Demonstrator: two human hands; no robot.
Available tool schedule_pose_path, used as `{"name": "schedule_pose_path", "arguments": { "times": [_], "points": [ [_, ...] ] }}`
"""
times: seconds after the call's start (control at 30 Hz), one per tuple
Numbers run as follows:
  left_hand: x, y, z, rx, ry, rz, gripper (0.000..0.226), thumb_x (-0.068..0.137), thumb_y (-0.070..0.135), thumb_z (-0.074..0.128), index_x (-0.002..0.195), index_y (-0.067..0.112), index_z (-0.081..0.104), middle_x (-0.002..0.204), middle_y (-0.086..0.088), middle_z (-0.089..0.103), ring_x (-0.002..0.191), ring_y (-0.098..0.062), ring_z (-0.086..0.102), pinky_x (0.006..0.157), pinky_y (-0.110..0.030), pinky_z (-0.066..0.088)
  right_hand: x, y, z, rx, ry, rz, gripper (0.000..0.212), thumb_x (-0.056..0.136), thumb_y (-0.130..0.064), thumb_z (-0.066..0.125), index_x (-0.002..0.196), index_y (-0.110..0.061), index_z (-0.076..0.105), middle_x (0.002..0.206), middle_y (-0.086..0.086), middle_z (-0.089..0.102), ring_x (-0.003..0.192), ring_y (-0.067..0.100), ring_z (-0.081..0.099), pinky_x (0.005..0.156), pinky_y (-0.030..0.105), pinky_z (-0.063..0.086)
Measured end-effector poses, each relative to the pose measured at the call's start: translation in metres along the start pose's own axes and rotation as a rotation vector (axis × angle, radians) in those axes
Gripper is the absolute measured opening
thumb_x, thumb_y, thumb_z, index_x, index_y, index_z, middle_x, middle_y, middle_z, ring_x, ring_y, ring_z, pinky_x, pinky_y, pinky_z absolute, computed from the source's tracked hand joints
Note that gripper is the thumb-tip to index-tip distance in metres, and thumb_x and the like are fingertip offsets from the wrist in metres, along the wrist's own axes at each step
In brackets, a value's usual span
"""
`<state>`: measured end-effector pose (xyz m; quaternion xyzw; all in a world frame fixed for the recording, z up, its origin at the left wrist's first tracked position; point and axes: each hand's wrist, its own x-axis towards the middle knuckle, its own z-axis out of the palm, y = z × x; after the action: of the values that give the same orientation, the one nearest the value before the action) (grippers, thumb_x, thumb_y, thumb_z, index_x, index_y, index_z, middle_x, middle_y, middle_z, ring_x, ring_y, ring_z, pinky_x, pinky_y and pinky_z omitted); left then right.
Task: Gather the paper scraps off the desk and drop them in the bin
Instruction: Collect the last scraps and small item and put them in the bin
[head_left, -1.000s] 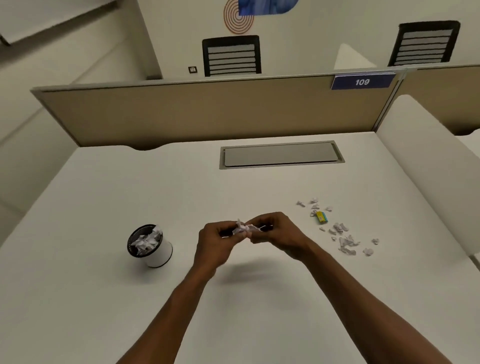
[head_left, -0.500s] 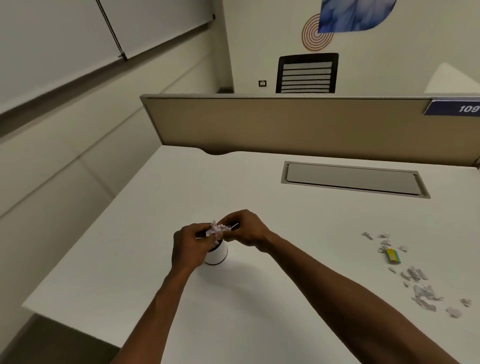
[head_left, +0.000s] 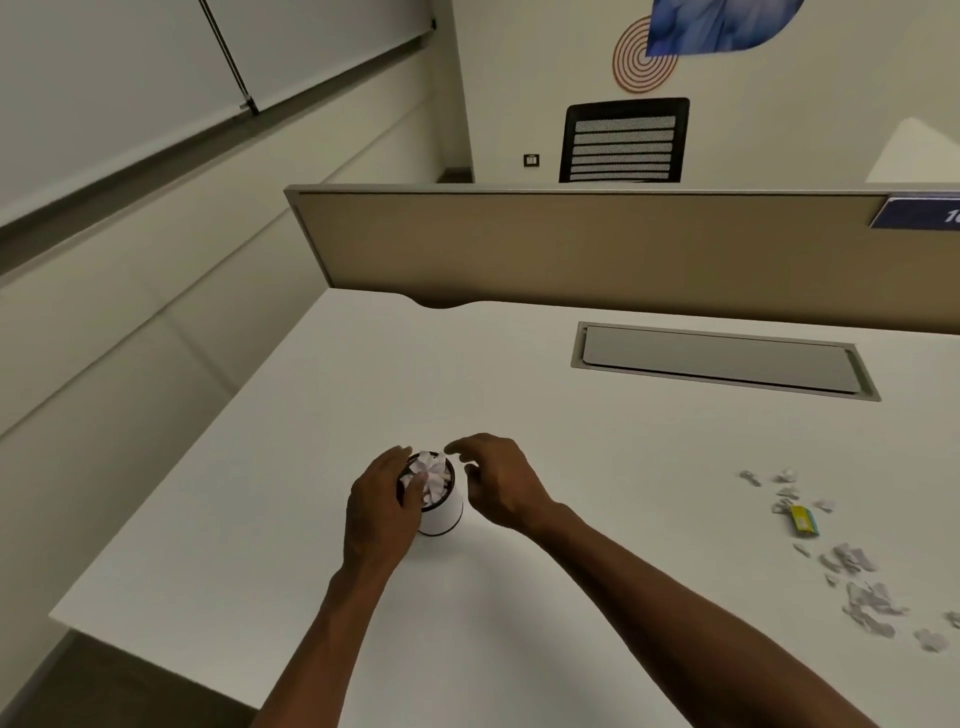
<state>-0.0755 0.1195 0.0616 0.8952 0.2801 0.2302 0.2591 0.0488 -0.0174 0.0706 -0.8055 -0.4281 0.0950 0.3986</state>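
**At the bin, centre-left of frame: one batch in, a pile left**

Centre-left of the tabletop (head_left: 519, 649): small white bin (head_left: 441, 514) with a dark rim, upright, packed with crumpled paper (head_left: 431, 475) up to rim level.

Hands:
- left hand (head_left: 382, 506) sits against the bin's left side, fingers curved over the rim and touching the paper on top. Looks like pressing or steadying. No pinch visible.
- right hand (head_left: 496, 480) just right of the rim, fingers loosely spread, holding nothing that shows. Fingertips near the rim; can't tell if they touch.

Status, my read:
- Done: at least one load is in the bin; it looks close to full.
- Left: loose paper scraps (head_left: 857, 587) scattered at the right edge of frame, well apart from the bin, running from mid-right down to lower right. A small yellow-and-teal item (head_left: 804, 519) lies among them; can't tell what it is or whether it counts as scrap.

Roughly mid-task. Risk: the bin is small and heaped, so more paper may spill unless it's pressed down first.
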Motion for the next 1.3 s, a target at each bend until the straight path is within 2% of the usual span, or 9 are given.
{"name": "schedule_pose_path", "arguments": {
  "times": [0.07,0.17,0.4,0.6,0.7,0.8,0.9,1.07,1.3],
  "points": [
    [-0.009,0.0,0.007,-0.009,-0.087,0.066,0.044,0.099,0.026,0.058,0.14,0.015,0.054,0.149,-0.004,0.05,0.142,-0.02,0.042,0.11,-0.037,0.044,-0.022,0.012,-0.001,0.037,0.059,0.016,0.036,0.085,0.0,0.056,0.116,-0.013,0.07,0.113,0.007,0.072,0.095,0.019,0.071,0.083,0.033,0.058],
    [-0.017,-0.004,0.021,0.062,-0.244,0.156,0.051,0.103,0.033,0.045,0.152,0.019,0.037,0.161,0.002,0.031,0.151,-0.012,0.022,0.12,-0.031,0.028,-0.069,0.038,-0.001,0.095,0.108,0.119,0.028,0.088,-0.007,0.06,0.111,-0.017,0.072,0.112,0.001,0.073,0.09,0.011,0.07,0.076,0.031,0.059],
    [-0.017,-0.016,0.043,0.186,-0.266,0.146,0.05,0.102,0.031,0.048,0.148,0.013,0.042,0.156,-0.004,0.04,0.146,-0.024,0.034,0.117,-0.033,0.027,-0.17,0.09,-0.013,0.105,0.117,0.438,0.024,0.089,-0.013,0.066,0.107,-0.027,0.073,0.106,-0.013,0.073,0.088,-0.002,0.067,0.077,0.018,0.056],
    [-0.019,-0.014,0.041,0.21,-0.211,0.197,0.054,0.097,0.036,0.04,0.136,0.004,0.056,0.141,-0.013,0.057,0.138,-0.032,0.045,0.116,-0.046,0.037,-0.206,0.101,-0.03,0.152,0.249,0.522,0.024,0.086,-0.01,0.071,0.102,-0.029,0.075,0.098,-0.019,0.073,0.084,-0.004,0.068,0.072,0.013,0.054],
    [-0.017,-0.002,0.039,0.127,-0.068,0.192,0.048,0.095,0.035,0.048,0.13,0.003,0.06,0.133,-0.012,0.061,0.129,-0.029,0.052,0.11,-0.04,0.044,-0.215,0.104,-0.038,0.193,0.343,0.543,0.027,0.086,-0.009,0.072,0.099,-0.032,0.074,0.096,-0.018,0.074,0.084,-0.003,0.069,0.066,0.011,0.054],
    [-0.017,0.02,0.048,0.113,0.05,0.372,0.035,0.096,0.027,0.056,0.122,0.005,0.065,0.119,-0.008,0.067,0.114,-0.024,0.059,0.099,-0.033,0.049,-0.221,0.108,-0.043,0.209,0.397,0.564,0.025,0.086,-0.009,0.072,0.098,-0.032,0.074,0.095,-0.018,0.075,0.083,-0.002,0.07,0.065,0.013,0.054],
    [-0.013,0.049,0.074,0.091,-0.071,0.469,0.025,0.096,0.02,0.058,0.116,0.008,0.069,0.11,-0.007,0.069,0.105,-0.022,0.063,0.091,-0.032,0.053,-0.227,0.112,-0.049,0.211,0.403,0.576,0.025,0.087,-0.01,0.072,0.097,-0.033,0.074,0.095,-0.019,0.075,0.083,-0.002,0.07,0.065,0.012,0.054],
    [0.004,0.065,0.115,0.217,-0.395,0.273,0.032,0.098,0.012,0.052,0.128,0.005,0.062,0.128,-0.013,0.063,0.118,-0.031,0.058,0.098,-0.038,0.048,-0.243,0.109,-0.048,0.194,0.401,0.608,0.026,0.086,-0.012,0.073,0.096,-0.036,0.074,0.093,-0.02,0.074,0.082,-0.002,0.07,0.064,0.01,0.053],
    [0.018,0.053,0.133,0.282,-0.419,0.169,0.029,0.091,-0.003,0.041,0.106,0.003,0.065,0.11,-0.014,0.062,0.107,-0.029,0.056,0.087,-0.038,0.043,-0.253,0.108,-0.054,0.192,0.429,0.641,0.025,0.086,-0.012,0.072,0.093,-0.036,0.074,0.091,-0.019,0.074,0.081,-0.001,0.069,0.062,0.01,0.051]
  ]
}}
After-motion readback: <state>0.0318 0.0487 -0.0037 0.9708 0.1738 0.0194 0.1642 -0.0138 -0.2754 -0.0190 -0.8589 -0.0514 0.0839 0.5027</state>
